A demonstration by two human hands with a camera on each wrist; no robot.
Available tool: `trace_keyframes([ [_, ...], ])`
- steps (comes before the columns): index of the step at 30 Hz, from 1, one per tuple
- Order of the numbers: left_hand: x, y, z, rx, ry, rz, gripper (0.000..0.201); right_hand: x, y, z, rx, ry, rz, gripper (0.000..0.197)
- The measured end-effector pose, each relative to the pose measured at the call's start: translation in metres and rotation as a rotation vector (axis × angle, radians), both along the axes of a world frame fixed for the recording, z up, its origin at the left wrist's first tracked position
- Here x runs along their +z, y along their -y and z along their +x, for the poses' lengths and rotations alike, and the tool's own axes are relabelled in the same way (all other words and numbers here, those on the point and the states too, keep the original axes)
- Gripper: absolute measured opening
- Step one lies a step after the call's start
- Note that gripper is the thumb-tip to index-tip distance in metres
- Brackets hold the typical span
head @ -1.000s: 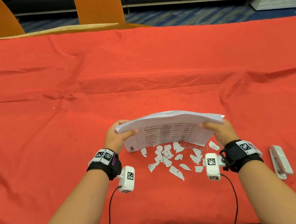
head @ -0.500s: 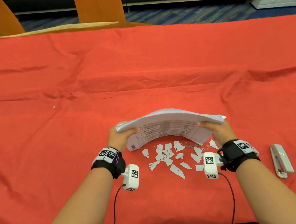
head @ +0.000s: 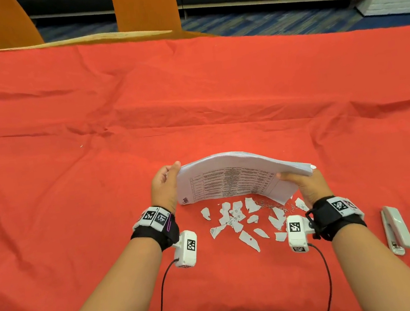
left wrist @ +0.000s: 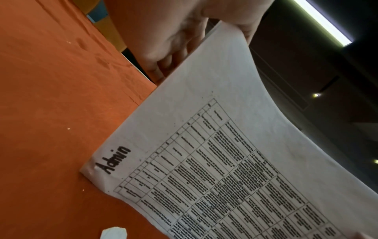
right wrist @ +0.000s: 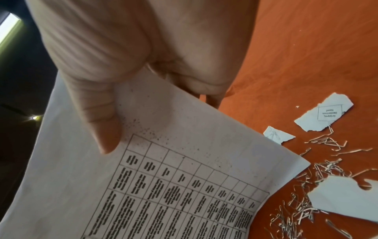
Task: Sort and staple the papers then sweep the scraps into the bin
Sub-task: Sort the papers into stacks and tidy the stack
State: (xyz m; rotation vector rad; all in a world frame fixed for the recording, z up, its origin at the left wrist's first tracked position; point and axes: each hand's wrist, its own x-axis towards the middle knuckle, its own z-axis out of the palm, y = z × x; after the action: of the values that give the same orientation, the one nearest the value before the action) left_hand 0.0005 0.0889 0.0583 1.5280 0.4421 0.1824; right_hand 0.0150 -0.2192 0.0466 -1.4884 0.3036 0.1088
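Left hand (head: 164,186) has flattened against the paper stack (head: 237,174) — right hand (head: 304,184) grips

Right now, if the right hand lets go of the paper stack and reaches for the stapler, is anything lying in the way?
Nothing visible blocks it. The stapler lies alone on the red cloth, right of the right hand. The paper scraps and loose staples lie on the other side, under the paper stack.
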Motion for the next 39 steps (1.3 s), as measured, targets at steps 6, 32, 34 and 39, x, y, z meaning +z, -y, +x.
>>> trace_keyframes([
  [6, 0.008, 0.005, 0.004, 0.068, 0.021, 0.017, 0.028, 0.000, -0.001, 0.002, 0.000, -0.004, 0.012, 0.037],
  [32, -0.007, 0.002, -0.001, -0.129, -0.070, 0.072, 0.019, 0.029, 0.002, 0.009, -0.148, -0.002, -0.183, 0.018],
  [34, -0.002, 0.005, 0.001, -0.116, -0.080, 0.101, 0.015, 0.044, 0.004, 0.010, -0.184, 0.098, -0.306, 0.029],
  [39, 0.013, 0.022, 0.007, -0.151, -0.037, 0.118, 0.014, 0.088, -0.038, 0.021, 0.214, 0.295, -0.812, 0.076],
])
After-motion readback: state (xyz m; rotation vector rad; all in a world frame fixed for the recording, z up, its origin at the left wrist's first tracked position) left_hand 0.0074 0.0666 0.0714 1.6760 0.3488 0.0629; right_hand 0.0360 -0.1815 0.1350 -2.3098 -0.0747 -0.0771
